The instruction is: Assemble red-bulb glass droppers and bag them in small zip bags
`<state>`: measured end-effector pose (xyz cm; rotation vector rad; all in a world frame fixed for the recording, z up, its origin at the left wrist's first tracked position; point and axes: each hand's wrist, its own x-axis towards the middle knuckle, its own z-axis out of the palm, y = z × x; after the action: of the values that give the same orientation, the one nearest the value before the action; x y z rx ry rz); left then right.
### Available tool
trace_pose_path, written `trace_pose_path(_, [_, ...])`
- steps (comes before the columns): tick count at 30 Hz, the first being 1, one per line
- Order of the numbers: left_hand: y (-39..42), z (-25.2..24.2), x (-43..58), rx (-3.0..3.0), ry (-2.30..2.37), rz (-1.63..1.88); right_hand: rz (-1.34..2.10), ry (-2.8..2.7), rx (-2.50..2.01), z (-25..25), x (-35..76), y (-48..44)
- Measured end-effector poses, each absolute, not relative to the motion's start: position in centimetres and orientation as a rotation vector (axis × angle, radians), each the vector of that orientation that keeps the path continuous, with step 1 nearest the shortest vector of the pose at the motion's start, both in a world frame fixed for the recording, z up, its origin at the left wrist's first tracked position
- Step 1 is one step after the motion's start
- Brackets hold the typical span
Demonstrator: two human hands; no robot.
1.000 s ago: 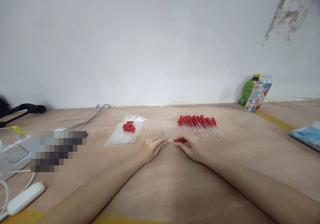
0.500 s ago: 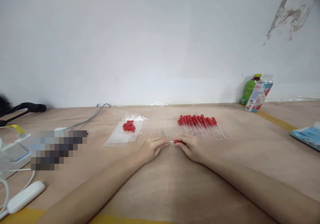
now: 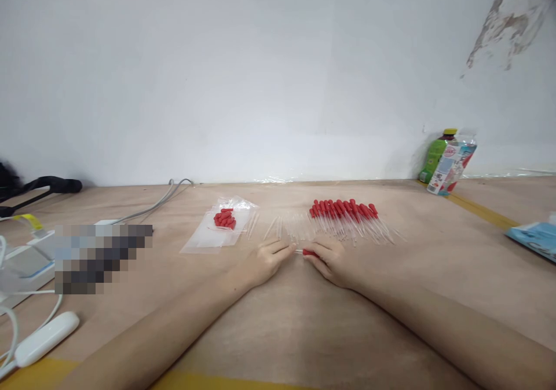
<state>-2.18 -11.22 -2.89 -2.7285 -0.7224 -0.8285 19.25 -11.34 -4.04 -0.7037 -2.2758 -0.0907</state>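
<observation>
My left hand and my right hand meet at the middle of the table, both pinched on one dropper. The left fingers grip its thin clear glass tube and the right fingers close round its red rubber bulb. Just beyond my hands lie several bare glass tubes. A row of several finished droppers with red bulbs lies behind my right hand. A clear plastic bag holding several loose red bulbs sits behind my left hand.
A green bottle and a packet stand by the wall at the far right. A blue pack lies at the right edge. White devices, cables and a black strap crowd the left side. Yellow tape runs along the near edge.
My hands have drawn closer together on the dropper. More of the red bulb is now hidden inside my right fingers, and less glass shows between the hands.
</observation>
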Motion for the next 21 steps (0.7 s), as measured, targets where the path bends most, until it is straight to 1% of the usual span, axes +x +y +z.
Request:
trace_pose_path(5, [-11.2,-2.9,-2.1,-2.657,-0.9,-0.989,0.044,-2.183,-0.757,-3.3,19.5,-11.1])
trace_pose_path(10, [-11.1,-3.0,-2.4,-2.686,-0.968,-0.917,0.107,-2.188,-0.784,-3.2,19.7,-11.0])
trace_pose_path(21, [-11.9,-2.7,-1.7,-2.745,-0.94,-0.965,0.132,-2.29,-0.739,-2.6,19.2,-11.6])
